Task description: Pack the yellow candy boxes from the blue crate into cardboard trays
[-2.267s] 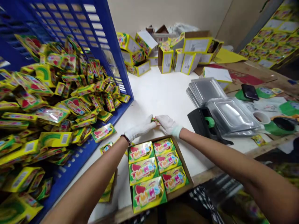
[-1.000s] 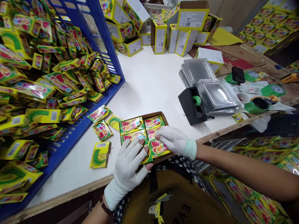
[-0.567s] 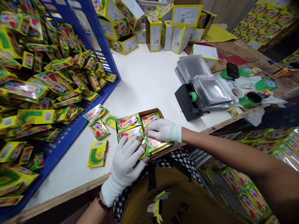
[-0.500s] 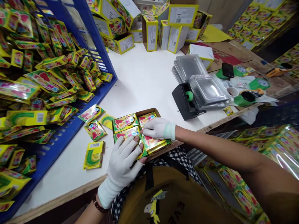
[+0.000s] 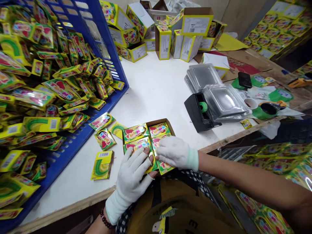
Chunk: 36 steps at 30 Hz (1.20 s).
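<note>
A small open cardboard box [image 5: 158,121] at the table's near edge holds several shiny yellow-green candy packs [image 5: 135,132] with "TWINS"-like lettering, lying in two columns. My left hand [image 5: 134,172], in a white glove with bare fingertips, rests spread over the near-left packs. On the right column my gloved right hand [image 5: 176,153] lies flat with fingers stretched, pressing on the packs and covering part of them. The box's near wall is mostly hidden by my hands. Loose packs, among them a yellow one [image 5: 102,165], lie on the table to the left.
A blue plastic basket [image 5: 119,81] heaped with packs stands at left. Clear plastic trays [image 5: 224,100] and a black tape dispenser [image 5: 201,113] sit at right. Yellow-edged cartons [image 5: 163,42] crowd the back. Tape rolls [image 5: 264,110] and a cup [image 5: 251,103] lie far right.
The view has shifted, so things sit slightly lower and further right. My right hand has slid along the right column towards me. My left hand stays on the near-left packs.
</note>
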Each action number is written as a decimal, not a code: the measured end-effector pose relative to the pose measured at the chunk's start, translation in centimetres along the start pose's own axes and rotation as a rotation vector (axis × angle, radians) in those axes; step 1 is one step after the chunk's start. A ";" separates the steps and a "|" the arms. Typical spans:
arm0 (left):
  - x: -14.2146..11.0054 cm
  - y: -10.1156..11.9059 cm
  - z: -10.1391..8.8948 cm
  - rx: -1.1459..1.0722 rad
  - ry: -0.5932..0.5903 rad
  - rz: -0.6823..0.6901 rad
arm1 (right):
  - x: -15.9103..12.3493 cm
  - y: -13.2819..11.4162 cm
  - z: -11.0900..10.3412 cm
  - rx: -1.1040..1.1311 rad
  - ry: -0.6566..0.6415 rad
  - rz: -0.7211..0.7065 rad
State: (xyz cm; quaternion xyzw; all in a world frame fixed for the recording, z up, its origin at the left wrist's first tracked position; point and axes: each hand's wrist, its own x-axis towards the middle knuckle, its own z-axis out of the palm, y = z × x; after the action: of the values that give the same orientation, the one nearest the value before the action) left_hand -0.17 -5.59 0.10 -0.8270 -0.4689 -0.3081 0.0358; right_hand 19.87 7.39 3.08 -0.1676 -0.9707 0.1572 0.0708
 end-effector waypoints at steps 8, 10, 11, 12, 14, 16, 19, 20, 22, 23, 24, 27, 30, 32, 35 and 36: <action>0.2 0.2 0.0 -0.009 0.005 -0.026 | -0.7 -0.5 -0.7 0.086 -0.066 0.085; 0.1 0.3 0.0 -0.011 0.012 -0.034 | -0.9 -1.2 -1.0 0.040 -0.049 0.073; 0.1 0.3 0.0 -0.011 0.015 -0.038 | -0.9 -1.4 -0.9 -0.001 -0.045 0.071; 0.1 0.4 0.0 -0.011 0.013 -0.041 | -0.9 -1.4 -0.8 -0.044 -0.046 0.082; 0.0 0.4 -0.1 -0.007 -0.006 -0.046 | -0.5 -1.3 -0.2 -0.116 -0.052 0.137; 0.0 0.4 -0.1 0.000 -0.021 -0.049 | -0.3 -1.1 0.3 -0.139 -0.052 0.172; 0.2 0.4 0.0 -0.005 -0.021 -0.053 | -0.7 -1.5 0.7 -0.081 -0.054 0.133; 0.3 0.4 0.1 -0.012 -0.026 -0.055 | -1.0 -1.8 0.8 -0.060 -0.050 0.130; 0.4 0.6 0.0 -0.040 -0.040 -0.055 | -1.7 -2.3 0.9 -0.048 -0.035 0.144; 0.2 0.6 -0.2 -0.065 -0.039 -0.055 | -1.9 -2.5 1.0 -0.050 -0.028 0.145; 0.0 0.6 -0.5 -0.100 -0.027 -0.064 | -2.1 -2.6 1.1 -0.051 -0.026 0.141; -1.7 -0.2 -1.7 -0.160 0.098 -0.249 | -2.3 -2.6 1.4 -0.040 -0.027 0.137; -4.4 -2.3 -2.8 0.076 0.233 -0.693 | -2.2 -2.6 1.8 -0.049 0.005 0.149; -6.2 -3.9 -3.1 0.262 0.165 -0.991 | -2.2 -2.7 2.0 -0.063 0.026 0.142; -7.6 -5.6 -3.2 0.213 0.017 -1.225 | -2.3 -2.8 2.2 -0.076 0.028 0.137; -7.6 -5.8 -3.3 0.117 0.053 -1.259 | -2.4 -2.8 2.2 -0.073 0.026 0.142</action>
State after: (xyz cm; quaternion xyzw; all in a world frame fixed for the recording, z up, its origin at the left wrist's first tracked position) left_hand -9.20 -9.22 -2.65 -0.3814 -0.8807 -0.2642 -0.0956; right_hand 20.83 3.48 1.73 -0.2403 -0.9605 0.1242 0.0659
